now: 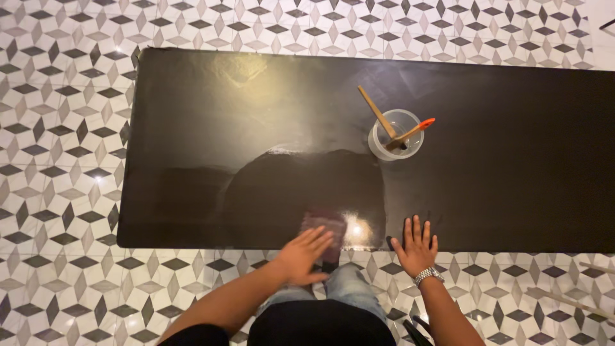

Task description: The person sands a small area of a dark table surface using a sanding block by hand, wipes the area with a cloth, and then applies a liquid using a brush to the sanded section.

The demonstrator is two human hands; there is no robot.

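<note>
My left hand (302, 256) flat on brush (325, 232), fingers loose, long axis pointing away; right hand (416, 245) empty, spread on board (192, 128) edge, cup (396, 134) beyond

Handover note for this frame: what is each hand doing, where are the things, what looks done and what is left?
Left hand: blurred at the near edge of the black glossy tabletop, resting on or over a dark flat object; I cannot tell what the object is or whether it is gripped.
Right hand: flat, fingers spread on the table's near edge, holding nothing; metal wristwatch on the wrist.
Clear plastic cup: upright further back on the right, with a wooden stick and an orange-handled brush inside.
Done: the surface looks glossy throughout.
Left: unclear from this frame; the cup tools are untouched.
</note>
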